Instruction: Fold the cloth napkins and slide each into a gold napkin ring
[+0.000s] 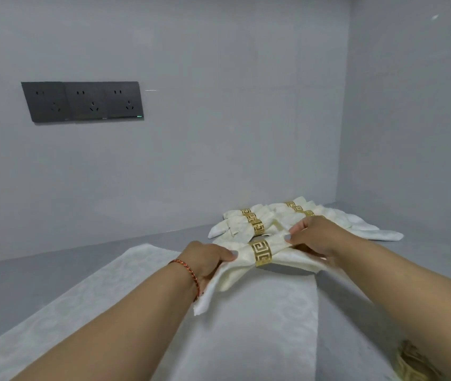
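Observation:
A cream folded napkin (235,268) with a gold fret-pattern ring (260,251) around its middle is held just above the grey table. My left hand (205,257) grips its left end, thumb on top. My right hand (315,237) grips its right end. Behind it lies a pile of several ringed napkins (249,221), with more of them (298,210) to the right. A flat unfolded napkin (136,312) is spread on the table under my forearms.
Loose gold rings (414,364) lie at the bottom right, partly hidden by my right forearm. A grey wall with a dark triple socket panel (82,101) stands behind the table; a side wall closes the right.

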The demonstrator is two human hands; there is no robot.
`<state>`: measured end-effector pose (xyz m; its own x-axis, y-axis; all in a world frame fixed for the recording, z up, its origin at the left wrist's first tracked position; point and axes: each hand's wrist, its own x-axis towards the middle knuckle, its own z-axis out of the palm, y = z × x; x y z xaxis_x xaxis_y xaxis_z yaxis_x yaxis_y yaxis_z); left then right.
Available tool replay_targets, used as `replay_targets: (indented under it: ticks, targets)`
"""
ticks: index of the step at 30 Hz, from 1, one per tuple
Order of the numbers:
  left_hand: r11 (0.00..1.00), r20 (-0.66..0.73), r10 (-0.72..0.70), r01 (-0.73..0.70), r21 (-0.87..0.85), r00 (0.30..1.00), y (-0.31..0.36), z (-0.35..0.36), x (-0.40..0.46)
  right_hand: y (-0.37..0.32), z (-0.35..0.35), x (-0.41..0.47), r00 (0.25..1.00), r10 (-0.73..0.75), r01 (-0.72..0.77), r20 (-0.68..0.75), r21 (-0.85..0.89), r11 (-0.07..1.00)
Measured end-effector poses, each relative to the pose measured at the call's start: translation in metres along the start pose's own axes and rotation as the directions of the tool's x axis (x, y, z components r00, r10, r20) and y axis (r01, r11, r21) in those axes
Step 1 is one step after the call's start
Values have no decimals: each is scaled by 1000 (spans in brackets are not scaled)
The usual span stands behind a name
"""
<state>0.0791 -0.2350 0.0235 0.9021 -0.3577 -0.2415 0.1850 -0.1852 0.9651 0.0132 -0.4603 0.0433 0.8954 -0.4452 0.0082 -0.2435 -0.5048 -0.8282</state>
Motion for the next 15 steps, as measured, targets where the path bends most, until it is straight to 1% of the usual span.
replay_targets:
  ticks: [3,5,6,9,13,15]
  targets:
    - [1000,-95,-7,5,-24,995,9,23,31,-6,-10,37,1000,-25,21,-17,-192,981]
    - [999,-115,-18,13,-50,993,16,37,52,-12,-10,58,994,-80,54,-68,-321,945]
    - [998,-121,-21,13,-64,992,21,44,62,-12,-9,70,988,-106,60,-115,-348,936]
    - [998,-180,-48,39,-49,983,27,52,90,-5,2,102,970,-130,60,-204,-319,946]
    - [988,-242,22,16,152,970,9,58,131,16,22,134,971,-133,53,-197,-366,929]
    - [981,-296,41,18,193,954,-5,62,138,26,30,143,973,-132,45,-188,-409,911]
